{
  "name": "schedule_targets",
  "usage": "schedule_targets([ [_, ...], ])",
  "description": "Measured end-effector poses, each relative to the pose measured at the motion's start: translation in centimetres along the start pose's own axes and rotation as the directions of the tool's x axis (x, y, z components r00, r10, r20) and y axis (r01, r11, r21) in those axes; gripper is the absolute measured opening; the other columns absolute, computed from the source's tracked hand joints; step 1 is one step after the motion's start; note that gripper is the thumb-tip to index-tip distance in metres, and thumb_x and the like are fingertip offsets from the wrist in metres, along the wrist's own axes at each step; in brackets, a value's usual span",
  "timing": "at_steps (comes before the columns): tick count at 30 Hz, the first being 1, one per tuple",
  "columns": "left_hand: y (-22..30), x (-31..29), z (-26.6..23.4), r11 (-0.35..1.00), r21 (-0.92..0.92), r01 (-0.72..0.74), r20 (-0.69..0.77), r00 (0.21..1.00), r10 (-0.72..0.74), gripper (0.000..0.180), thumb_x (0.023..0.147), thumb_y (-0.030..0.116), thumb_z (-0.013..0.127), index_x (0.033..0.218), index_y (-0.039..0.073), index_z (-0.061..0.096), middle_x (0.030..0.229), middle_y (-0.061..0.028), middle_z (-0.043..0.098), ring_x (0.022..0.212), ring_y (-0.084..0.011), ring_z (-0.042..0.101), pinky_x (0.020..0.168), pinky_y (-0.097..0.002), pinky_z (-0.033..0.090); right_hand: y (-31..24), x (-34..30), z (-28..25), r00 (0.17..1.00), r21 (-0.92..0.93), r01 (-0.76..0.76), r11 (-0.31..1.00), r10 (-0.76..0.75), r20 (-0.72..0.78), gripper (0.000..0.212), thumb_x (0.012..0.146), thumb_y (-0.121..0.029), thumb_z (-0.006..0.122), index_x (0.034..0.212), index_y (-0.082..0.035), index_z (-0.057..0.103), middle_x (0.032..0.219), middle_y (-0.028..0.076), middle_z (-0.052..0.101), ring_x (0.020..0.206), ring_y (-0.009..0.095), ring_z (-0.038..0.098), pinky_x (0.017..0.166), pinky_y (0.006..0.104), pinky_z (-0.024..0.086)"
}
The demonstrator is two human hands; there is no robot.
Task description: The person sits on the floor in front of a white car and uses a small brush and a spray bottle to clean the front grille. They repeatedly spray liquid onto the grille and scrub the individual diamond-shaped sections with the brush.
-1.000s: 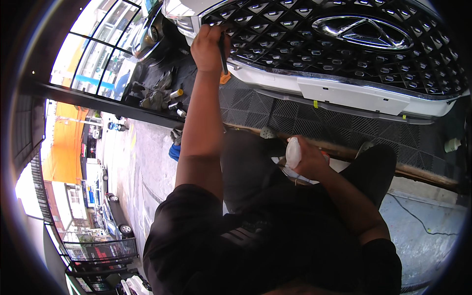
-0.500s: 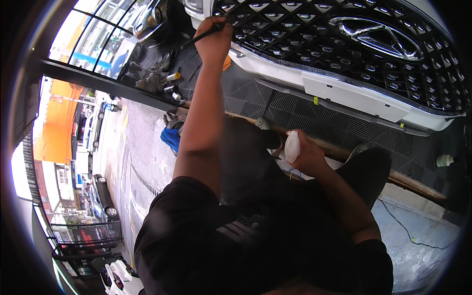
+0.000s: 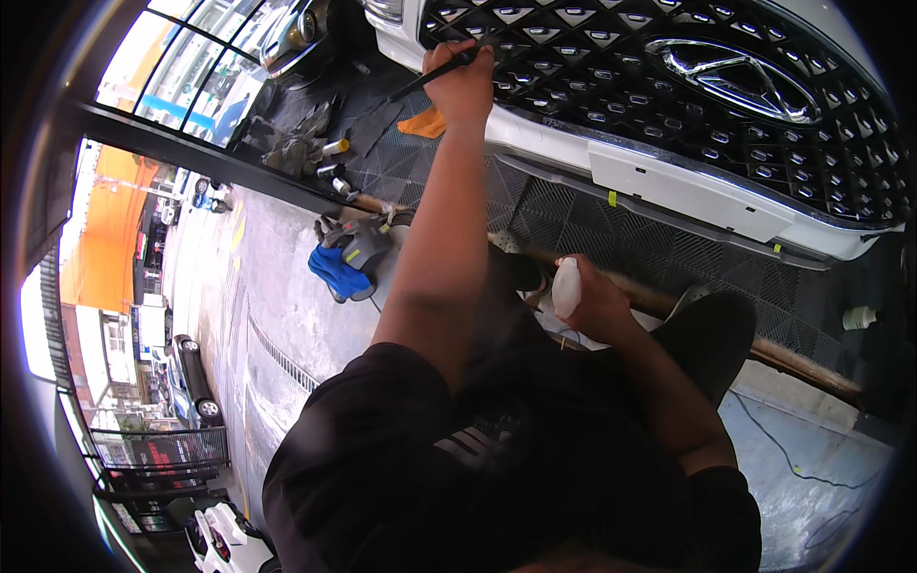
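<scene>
A white car's black mesh grille [image 3: 611,81] fills the top of the view, with a chrome emblem [image 3: 735,76] at its right. My left hand [image 3: 463,81] is stretched up to the grille's left part and grips a thin black brush [image 3: 430,78] whose handle slants down to the left. My right hand [image 3: 592,301] rests low over my lap, closed around a white spray bottle [image 3: 565,286]. My black shirt and trousers cover the lower middle.
Black grid floor tiles [image 3: 611,229] lie under the white bumper [image 3: 688,186]. An orange cloth [image 3: 425,122] lies by the bumper. A grey machine and blue cloth [image 3: 344,263] sit to the left, with small bottles [image 3: 330,153] beyond. A white cup [image 3: 860,317] stands at the right.
My left hand with the brush has stayed on the grille's left part while my head shifted, so the car now sits further right. My right hand keeps holding the bottle.
</scene>
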State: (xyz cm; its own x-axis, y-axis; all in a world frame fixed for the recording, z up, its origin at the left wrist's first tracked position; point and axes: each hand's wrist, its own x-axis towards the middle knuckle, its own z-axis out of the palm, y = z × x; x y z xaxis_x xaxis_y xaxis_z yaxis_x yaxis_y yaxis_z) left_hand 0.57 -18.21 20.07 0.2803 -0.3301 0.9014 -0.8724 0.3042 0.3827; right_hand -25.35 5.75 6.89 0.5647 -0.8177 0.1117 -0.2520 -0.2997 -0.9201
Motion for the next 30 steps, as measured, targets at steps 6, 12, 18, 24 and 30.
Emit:
schedule_targets([
  [6, 4.5, -2.1, 1.5, 0.784, -0.377, 0.493, 0.262, 0.869, -0.420, 0.024, 0.083, 0.015, 0.090, 0.092, 0.001, 0.073, 0.073, -0.0003, 0.067, 0.064, -0.0075, 0.058, 0.060, -0.0244, 0.045, -0.1, -0.4, 0.0, 0.991, -0.046, -0.102, 0.994, 0.106, 0.085, 0.068, 0.086, -0.024, 0.086, 0.139, -0.004, 0.049, 0.123, 0.023, 0.069, 0.115, 0.041, 0.070, 0.098, 0.0495, 0.056],
  [12, 3.2, 0.2, -0.4, 0.901, -0.155, 0.404, 0.222, 0.903, -0.367, 0.023, 0.082, 0.018, 0.091, 0.090, 0.002, 0.076, 0.076, -0.0041, 0.073, 0.069, -0.0109, 0.066, 0.065, -0.0279, 0.051, -0.2, -0.5, -0.2, 0.992, -0.081, -0.084, 0.993, 0.091, 0.091, 0.072, 0.084, -0.026, 0.087, 0.140, -0.004, 0.048, 0.122, 0.023, 0.070, 0.112, 0.042, 0.071, 0.097, 0.0498, 0.056],
  [18, 4.0, 0.1, 0.0, 0.998, 0.007, -0.069, 0.195, 0.979, 0.066, 0.024, 0.079, 0.024, 0.090, 0.087, 0.006, 0.076, 0.086, -0.0088, 0.073, 0.080, -0.0263, 0.070, 0.074, -0.0377, 0.055, 0.6, -0.5, 0.1, 0.990, -0.061, -0.090, 0.994, 0.096, 0.106, 0.076, 0.082, -0.024, 0.088, 0.142, -0.004, 0.045, 0.120, 0.022, 0.070, 0.109, 0.041, 0.072, 0.096, 0.0492, 0.057],
  [24, 1.5, 1.0, -2.0, 0.993, 0.116, 0.025, 0.236, 0.970, -0.052, 0.021, 0.080, 0.028, 0.087, 0.086, 0.011, 0.076, 0.086, -0.0090, 0.072, 0.083, -0.0331, 0.072, 0.075, -0.0438, 0.056, -0.6, -0.4, -0.2, 0.970, -0.054, -0.166, 0.985, 0.173, 0.169, 0.076, 0.081, -0.020, 0.087, 0.142, -0.005, 0.046, 0.119, 0.021, 0.071, 0.109, 0.041, 0.072, 0.095, 0.0479, 0.057],
  [30, 4.0, 0.8, -3.5, 0.968, 0.189, 0.167, 0.477, 0.846, -0.239, 0.020, 0.083, 0.024, 0.086, 0.089, 0.009, 0.074, 0.079, -0.0096, 0.074, 0.072, -0.0279, 0.072, 0.068, -0.0413, 0.055, -0.7, -0.8, -0.9, 0.970, -0.070, -0.177, 0.982, 0.186, 0.156, 0.077, 0.081, -0.019, 0.087, 0.144, -0.005, 0.045, 0.120, 0.021, 0.071, 0.111, 0.040, 0.072, 0.096, 0.0478, 0.056],
])
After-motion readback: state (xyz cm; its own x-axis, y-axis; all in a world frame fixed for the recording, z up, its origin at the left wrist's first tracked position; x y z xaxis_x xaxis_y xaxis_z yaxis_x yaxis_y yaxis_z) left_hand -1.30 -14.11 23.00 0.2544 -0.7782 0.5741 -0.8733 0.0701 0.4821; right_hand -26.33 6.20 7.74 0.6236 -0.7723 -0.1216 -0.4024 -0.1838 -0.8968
